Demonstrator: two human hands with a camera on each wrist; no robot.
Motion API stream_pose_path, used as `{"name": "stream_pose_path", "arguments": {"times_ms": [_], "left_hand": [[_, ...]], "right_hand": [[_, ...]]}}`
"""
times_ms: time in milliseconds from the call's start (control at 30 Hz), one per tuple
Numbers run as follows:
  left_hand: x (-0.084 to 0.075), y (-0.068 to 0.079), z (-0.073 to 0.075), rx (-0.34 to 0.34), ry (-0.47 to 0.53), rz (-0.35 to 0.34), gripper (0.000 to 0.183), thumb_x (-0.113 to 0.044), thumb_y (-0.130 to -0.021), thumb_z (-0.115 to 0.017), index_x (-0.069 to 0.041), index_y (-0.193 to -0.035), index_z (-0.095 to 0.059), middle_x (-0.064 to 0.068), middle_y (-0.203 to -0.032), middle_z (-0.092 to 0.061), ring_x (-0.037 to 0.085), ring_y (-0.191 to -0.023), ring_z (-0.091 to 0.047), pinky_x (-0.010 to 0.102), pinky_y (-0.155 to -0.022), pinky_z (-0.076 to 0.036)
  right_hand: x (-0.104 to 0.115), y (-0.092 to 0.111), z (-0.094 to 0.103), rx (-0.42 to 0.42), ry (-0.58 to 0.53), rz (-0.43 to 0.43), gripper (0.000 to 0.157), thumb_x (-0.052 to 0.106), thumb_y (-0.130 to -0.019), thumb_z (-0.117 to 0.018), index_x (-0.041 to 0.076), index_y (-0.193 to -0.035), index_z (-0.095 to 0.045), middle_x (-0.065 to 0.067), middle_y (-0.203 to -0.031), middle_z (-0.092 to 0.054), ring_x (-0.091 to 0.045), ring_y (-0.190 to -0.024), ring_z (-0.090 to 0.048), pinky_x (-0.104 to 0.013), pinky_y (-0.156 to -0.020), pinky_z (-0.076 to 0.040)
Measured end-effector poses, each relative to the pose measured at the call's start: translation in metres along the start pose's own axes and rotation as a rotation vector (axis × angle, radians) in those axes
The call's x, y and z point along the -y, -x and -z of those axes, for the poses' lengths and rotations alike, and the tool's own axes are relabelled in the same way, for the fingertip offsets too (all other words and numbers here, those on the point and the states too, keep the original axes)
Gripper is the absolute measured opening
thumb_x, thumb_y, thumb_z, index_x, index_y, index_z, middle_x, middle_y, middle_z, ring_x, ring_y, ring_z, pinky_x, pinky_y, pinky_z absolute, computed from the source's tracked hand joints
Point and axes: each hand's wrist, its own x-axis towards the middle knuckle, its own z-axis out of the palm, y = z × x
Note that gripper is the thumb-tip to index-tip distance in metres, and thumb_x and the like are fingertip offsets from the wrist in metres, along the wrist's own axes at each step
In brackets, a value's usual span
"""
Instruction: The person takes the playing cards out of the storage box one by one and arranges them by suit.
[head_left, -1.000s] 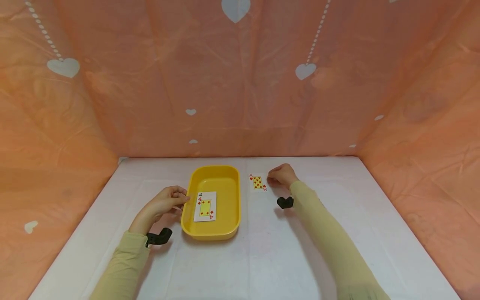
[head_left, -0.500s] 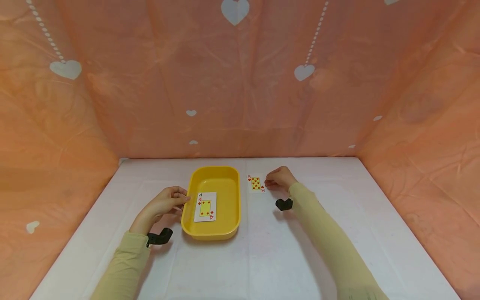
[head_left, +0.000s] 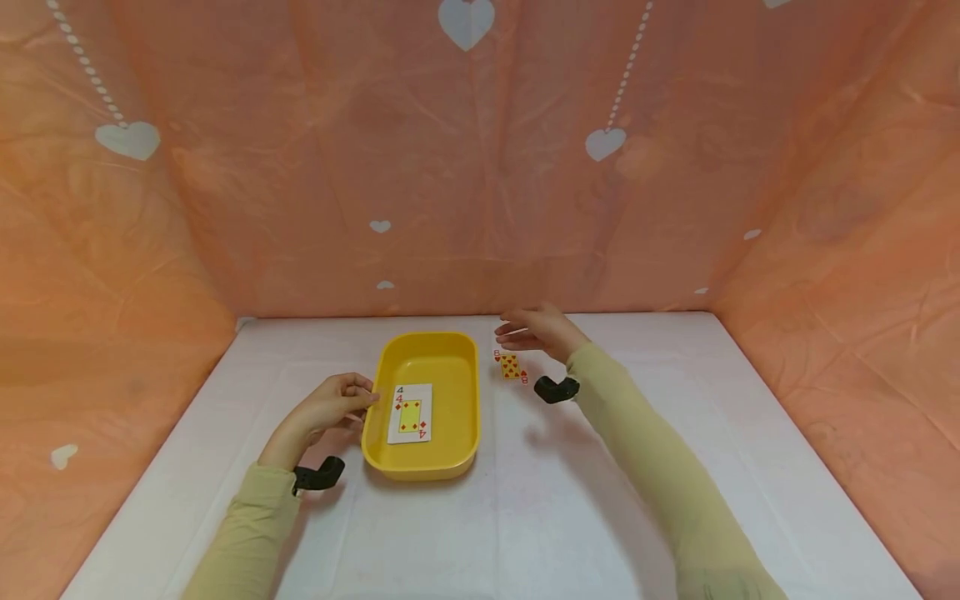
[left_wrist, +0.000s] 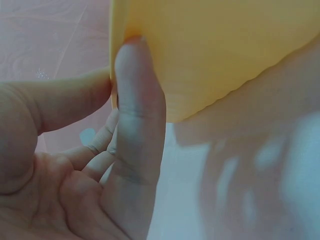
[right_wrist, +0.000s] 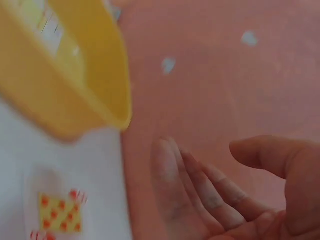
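My left hand point(head_left: 333, 404) pinches the left rim of a yellow tray point(head_left: 465, 417) between thumb and fingers, which the left wrist view shows close up. Inside the tray lies a four of diamonds playing card point(head_left: 410, 414), face up, at the left side. An eight of hearts point(head_left: 510, 367) lies face up on the white tabletop just right of the tray. Above and behind that card, my right hand point(head_left: 546, 332) is raised with fingers extended and holds nothing. In the right wrist view, the thumb stands apart from the fingers point(right_wrist: 167, 175), and the card point(right_wrist: 60, 212) is below.
The white-covered table point(head_left: 420, 542) has an orange cloth wall point(head_left: 337, 208) with pale hearts behind it and more cloth at both sides. A black wrist camera point(head_left: 557, 389) sits on the right wrist, another camera point(head_left: 321, 473) on the left.
The right hand has lifted off from beside the eight of hearts, moving up and left, and its fingers have straightened. The card shifted slightly left earlier. The left hand and tray stay put.
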Motion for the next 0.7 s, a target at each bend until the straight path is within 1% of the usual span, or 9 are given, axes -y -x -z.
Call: {"name": "stream_pose_path", "arguments": {"times_ms": [67,133,267,367,467,600,700], "left_hand": [[0.001,0.000,0.000,-0.001,0.003,-0.001,0.035,-0.015,-0.095,-0.061,0.008,-0.117,-0.047,0.011,-0.091,-0.061,0.019,-0.074,-0.061,0.033,-0.065,-0.055],[0.001,-0.001,0.000,0.000,0.002,0.000,0.035,-0.015,-0.095,-0.061,0.008,-0.117,-0.047,0.011,-0.091,-0.061,0.018,-0.074,-0.061,0.033,-0.065,-0.054],[0.000,0.000,0.000,0.004,0.005,-0.001,0.035,-0.014,-0.095,-0.061,0.008,-0.118,-0.046,0.012,-0.092,-0.061,0.018,-0.073,-0.061,0.033,-0.064,-0.054],[-0.002,0.002,-0.002,0.012,0.008,-0.003,0.035,-0.015,-0.095,-0.061,0.008,-0.117,-0.046,0.012,-0.092,-0.061,0.018,-0.072,-0.061,0.033,-0.064,-0.054],[-0.002,0.003,-0.002,0.015,0.011,-0.004,0.034,-0.015,-0.095,-0.061,0.008,-0.117,-0.046,0.011,-0.091,-0.060,0.018,-0.071,-0.061,0.033,-0.063,-0.054],[-0.002,0.003,-0.001,0.016,0.008,-0.014,0.033,-0.014,-0.095,-0.060,0.008,-0.116,-0.047,0.011,-0.090,-0.061,0.018,-0.071,-0.061,0.033,-0.063,-0.054],[-0.001,0.003,-0.001,0.011,0.005,-0.019,0.032,-0.013,-0.095,-0.060,0.008,-0.115,-0.047,0.012,-0.091,-0.061,0.019,-0.073,-0.061,0.034,-0.064,-0.054]], "right_hand": [[0.008,0.003,-0.009,0.041,-0.003,-0.009,0.038,0.016,-0.096,-0.059,-0.008,-0.124,-0.051,-0.028,-0.113,-0.060,-0.040,-0.107,-0.060,-0.042,-0.087,-0.049],[0.013,0.005,-0.018,0.061,0.009,-0.017,0.038,0.017,-0.096,-0.059,-0.008,-0.124,-0.052,-0.027,-0.113,-0.061,-0.039,-0.107,-0.060,-0.043,-0.087,-0.049],[0.017,0.003,-0.034,0.106,0.017,-0.022,0.035,0.017,-0.097,-0.058,-0.007,-0.122,-0.055,-0.027,-0.113,-0.061,-0.040,-0.107,-0.060,-0.043,-0.087,-0.049],[0.017,-0.001,-0.044,0.141,-0.002,-0.016,0.034,0.016,-0.098,-0.055,-0.009,-0.122,-0.055,-0.027,-0.113,-0.061,-0.041,-0.108,-0.059,-0.042,-0.086,-0.049],[0.015,-0.003,-0.054,0.162,-0.006,-0.015,0.033,0.015,-0.098,-0.054,-0.009,-0.121,-0.055,-0.027,-0.111,-0.061,-0.039,-0.105,-0.061,-0.041,-0.085,-0.050],[0.010,-0.006,-0.066,0.174,0.031,-0.032,0.035,0.015,-0.098,-0.055,-0.009,-0.123,-0.055,-0.025,-0.109,-0.063,-0.036,-0.100,-0.064,-0.040,-0.083,-0.051],[0.004,-0.010,-0.076,0.194,0.050,-0.059,0.038,0.014,-0.097,-0.055,-0.010,-0.126,-0.052,-0.026,-0.111,-0.062,-0.035,-0.098,-0.065,-0.040,-0.083,-0.051]]}}
